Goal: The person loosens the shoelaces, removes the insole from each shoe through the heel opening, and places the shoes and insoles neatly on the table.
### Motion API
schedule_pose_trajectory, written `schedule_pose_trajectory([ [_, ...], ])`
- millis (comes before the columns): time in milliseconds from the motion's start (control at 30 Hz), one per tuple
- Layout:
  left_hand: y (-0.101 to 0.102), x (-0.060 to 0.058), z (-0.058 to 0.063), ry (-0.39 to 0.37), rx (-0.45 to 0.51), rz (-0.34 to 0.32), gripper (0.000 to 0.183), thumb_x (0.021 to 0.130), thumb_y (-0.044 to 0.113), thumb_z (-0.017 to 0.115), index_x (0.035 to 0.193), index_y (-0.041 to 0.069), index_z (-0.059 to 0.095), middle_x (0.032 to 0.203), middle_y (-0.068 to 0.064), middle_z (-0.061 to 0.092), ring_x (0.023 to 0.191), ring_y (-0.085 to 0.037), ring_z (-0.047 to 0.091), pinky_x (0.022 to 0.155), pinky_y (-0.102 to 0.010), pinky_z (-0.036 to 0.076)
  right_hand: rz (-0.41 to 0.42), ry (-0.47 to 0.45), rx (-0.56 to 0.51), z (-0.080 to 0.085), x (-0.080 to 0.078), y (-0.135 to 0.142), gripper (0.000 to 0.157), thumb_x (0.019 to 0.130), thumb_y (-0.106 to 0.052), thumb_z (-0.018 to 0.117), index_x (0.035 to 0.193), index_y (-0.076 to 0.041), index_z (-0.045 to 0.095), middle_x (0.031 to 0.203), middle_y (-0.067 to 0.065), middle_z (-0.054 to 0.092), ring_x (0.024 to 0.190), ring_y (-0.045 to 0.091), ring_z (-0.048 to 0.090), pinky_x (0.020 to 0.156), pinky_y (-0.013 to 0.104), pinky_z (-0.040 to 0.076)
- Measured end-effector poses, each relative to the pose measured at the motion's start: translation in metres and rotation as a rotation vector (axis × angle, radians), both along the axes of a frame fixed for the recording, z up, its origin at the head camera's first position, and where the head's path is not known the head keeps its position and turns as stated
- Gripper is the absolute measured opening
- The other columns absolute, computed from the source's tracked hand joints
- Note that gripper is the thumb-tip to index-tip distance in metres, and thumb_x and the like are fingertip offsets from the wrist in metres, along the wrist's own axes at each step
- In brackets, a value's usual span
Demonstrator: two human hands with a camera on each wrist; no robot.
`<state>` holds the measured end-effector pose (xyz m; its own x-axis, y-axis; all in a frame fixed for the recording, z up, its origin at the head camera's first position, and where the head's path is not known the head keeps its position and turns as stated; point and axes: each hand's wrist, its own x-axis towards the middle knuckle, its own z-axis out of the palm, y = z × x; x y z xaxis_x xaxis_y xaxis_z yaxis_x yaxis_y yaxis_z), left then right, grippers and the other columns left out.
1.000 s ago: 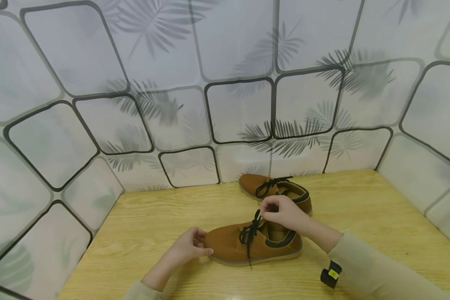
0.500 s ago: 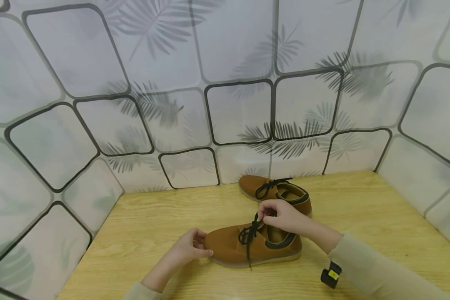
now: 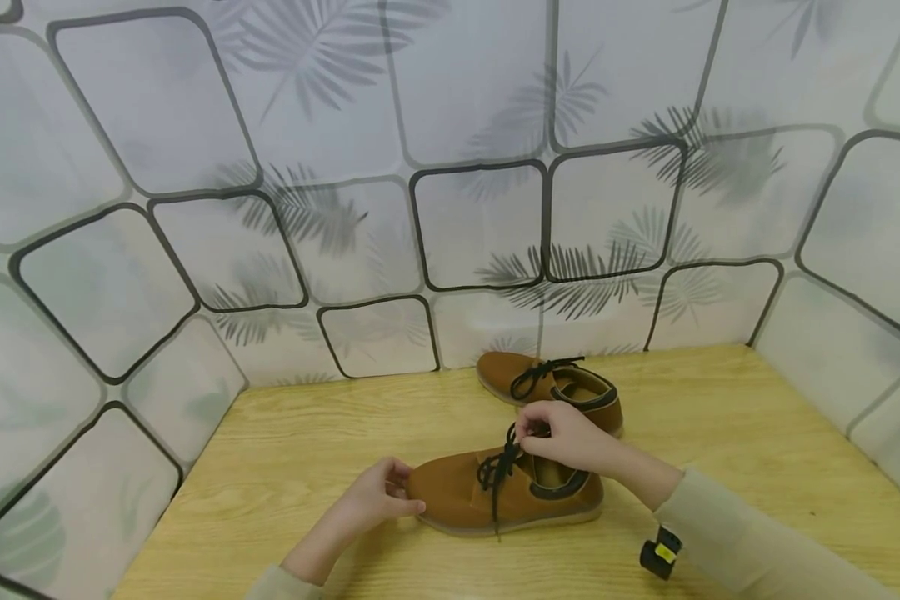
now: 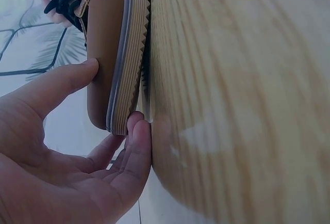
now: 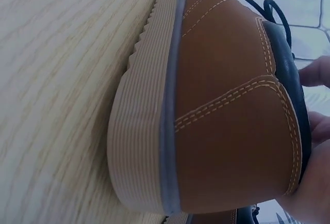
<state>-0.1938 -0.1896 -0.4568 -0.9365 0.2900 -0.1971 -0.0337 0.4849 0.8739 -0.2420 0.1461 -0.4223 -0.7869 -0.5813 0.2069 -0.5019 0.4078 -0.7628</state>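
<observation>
A brown suede shoe (image 3: pixel 457 496) with black laces (image 3: pixel 495 471) lies on the wooden table (image 3: pixel 307 442), toe pointing left. My left hand (image 3: pixel 386 493) steadies the toe (image 4: pixel 100 79), thumb on top and fingers against the sole (image 4: pixel 129 69). My right hand (image 3: pixel 562 437) sits over the shoe's opening and pinches a black lace near the top eyelets. The right wrist view shows the heel (image 5: pixel 232 131) and ribbed sole (image 5: pixel 139 146) up close, with fingertips (image 5: pixel 314 72) at the collar. A second matching shoe (image 3: pixel 551 383) stands behind, laces tied.
Patterned panels (image 3: pixel 480 225) wall in the table at the back and both sides. A small black and yellow device (image 3: pixel 660 554) hangs at my right sleeve. Bare wood stretches to the left and right of the shoes.
My right hand has come down slightly with the lace toward the shoe's tongue. The left hand and both shoes have stayed put.
</observation>
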Motion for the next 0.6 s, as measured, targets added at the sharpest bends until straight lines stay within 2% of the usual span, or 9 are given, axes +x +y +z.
schedule_pose_trajectory([
  [133,0.0011,-0.0003,0.0013,-0.006,0.006,0.003,0.051,0.089,0.005,0.084,0.129,-0.009,0.056,0.124,-0.021,0.065,0.103,-0.023,0.064,0.082,-0.036,0.058,-0.067,-0.049,-0.023,0.0007,-0.0004,-0.0015,0.005,0.097,-0.007,0.064,0.092,-0.007,0.067,0.09,-0.001,0.063,0.08,0.006,0.053,0.075,0.025,0.047],
  [367,0.0028,0.0002,0.0044,-0.011,0.01,0.013,0.051,0.089,0.003,0.083,0.13,-0.009,0.056,0.124,-0.021,0.064,0.103,-0.024,0.064,0.083,-0.036,0.058,-0.17,-0.168,-0.088,0.0024,-0.0031,-0.0004,0.012,0.104,-0.009,0.057,0.096,-0.003,0.064,0.09,0.002,0.056,0.08,0.012,0.047,0.073,0.028,0.041],
  [467,0.0031,0.0006,0.0044,-0.015,0.014,0.016,0.05,0.089,0.002,0.083,0.13,-0.009,0.056,0.124,-0.021,0.064,0.103,-0.023,0.064,0.083,-0.036,0.057,-0.171,-0.198,-0.093,0.0021,-0.0035,0.0001,0.013,0.105,-0.01,0.056,0.097,-0.003,0.063,0.091,0.002,0.055,0.081,0.013,0.046,0.073,0.029,0.04],
  [600,0.0031,0.0013,0.0035,-0.018,0.018,0.017,0.05,0.089,0.003,0.083,0.13,-0.009,0.056,0.123,-0.021,0.064,0.102,-0.023,0.063,0.082,-0.035,0.057,-0.123,-0.19,-0.075,0.002,-0.0028,-0.0004,0.012,0.104,-0.009,0.056,0.097,-0.003,0.064,0.093,0.003,0.058,0.082,0.013,0.048,0.074,0.029,0.042],
])
